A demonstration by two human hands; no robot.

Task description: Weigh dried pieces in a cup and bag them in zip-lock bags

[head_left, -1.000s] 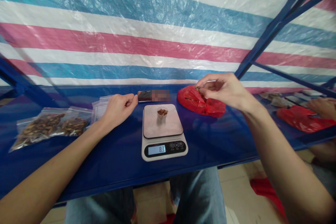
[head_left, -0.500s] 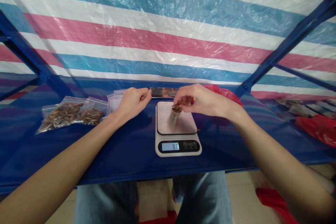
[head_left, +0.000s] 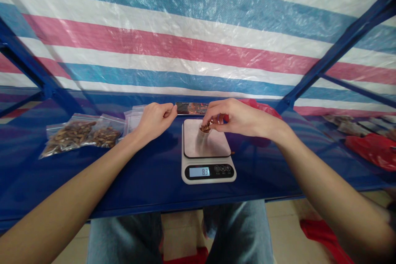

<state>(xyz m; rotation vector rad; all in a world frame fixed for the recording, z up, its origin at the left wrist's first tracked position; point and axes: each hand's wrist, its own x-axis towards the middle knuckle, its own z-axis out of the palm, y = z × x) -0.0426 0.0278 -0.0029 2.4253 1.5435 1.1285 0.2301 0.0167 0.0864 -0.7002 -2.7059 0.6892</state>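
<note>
A white kitchen scale (head_left: 208, 173) stands on the blue table; its display reads 8.3. On its metal plate is a small cylindrical cup (head_left: 202, 142), filled to the rim with brown dried pieces (head_left: 204, 128). My right hand (head_left: 224, 116) reaches over from the right, its fingertips pinched on brown pieces at the cup's mouth. Behind the scale lies a flat dark phone (head_left: 190, 108), its screen lit in part. Curled closed, my left hand (head_left: 156, 119) rests beside the phone's left end, with nothing visible in its fingers.
Clear zip bags of brown pieces (head_left: 76, 134) lie at the left, with flat clear bags (head_left: 133, 117) behind my left wrist. A red plastic bag (head_left: 262, 107) sits behind my right forearm, another red bag (head_left: 373, 150) far right. Blue frame bars (head_left: 328, 55) and striped sheeting (head_left: 185, 45) stand behind.
My right fingertips have shifted slightly over the brown pieces at the cup's mouth. The view has moved a little; my left hand stays in place and the display still reads 8.3.
</note>
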